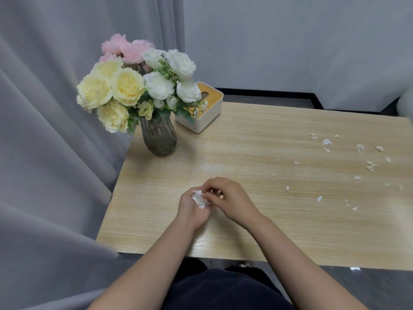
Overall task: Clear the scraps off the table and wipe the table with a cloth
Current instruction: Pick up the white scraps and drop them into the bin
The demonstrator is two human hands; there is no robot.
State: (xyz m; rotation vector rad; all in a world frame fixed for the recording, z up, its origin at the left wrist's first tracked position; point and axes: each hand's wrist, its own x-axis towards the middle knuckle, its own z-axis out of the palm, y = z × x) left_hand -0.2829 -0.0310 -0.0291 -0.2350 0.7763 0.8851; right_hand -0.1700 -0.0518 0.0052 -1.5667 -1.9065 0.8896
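Fingers of the right hand curl over paper scraps cupped in the left hand; more scraps lie well right on the counter.

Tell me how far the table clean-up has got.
Done: the table's near-left part shows no scraps. In hand: the left hand cups a small pile of white scraps, and the right hand is at that pile with its fingertips. Left: many loose scraps lie scattered over the right side. No cloth is in view, so wiping looks not yet begun.
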